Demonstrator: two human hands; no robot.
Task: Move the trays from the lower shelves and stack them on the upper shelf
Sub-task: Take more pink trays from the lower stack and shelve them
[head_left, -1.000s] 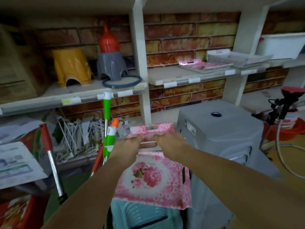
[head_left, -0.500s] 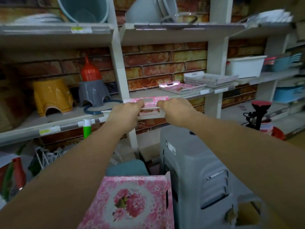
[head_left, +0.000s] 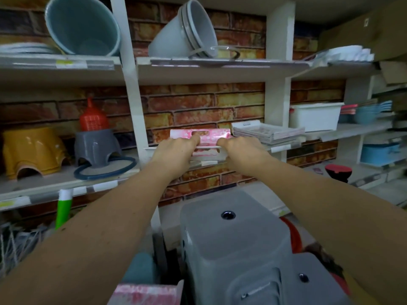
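At the front edge of the middle shelf point(head_left: 284, 147), a pink floral tray point(head_left: 207, 137) is held level by both hands. Left hand point(head_left: 176, 150) and right hand point(head_left: 242, 150) each curl around its near rim. Just beside it, to the right, sits a stack of pale trays point(head_left: 266, 130). Below stands a grey plastic stool point(head_left: 237, 243).

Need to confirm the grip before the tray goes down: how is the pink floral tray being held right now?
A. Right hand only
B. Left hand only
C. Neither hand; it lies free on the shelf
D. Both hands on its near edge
D: the left hand and the right hand each grip the near edge of the pink floral tray, one either side of its handle slot, at the front of the shelf.
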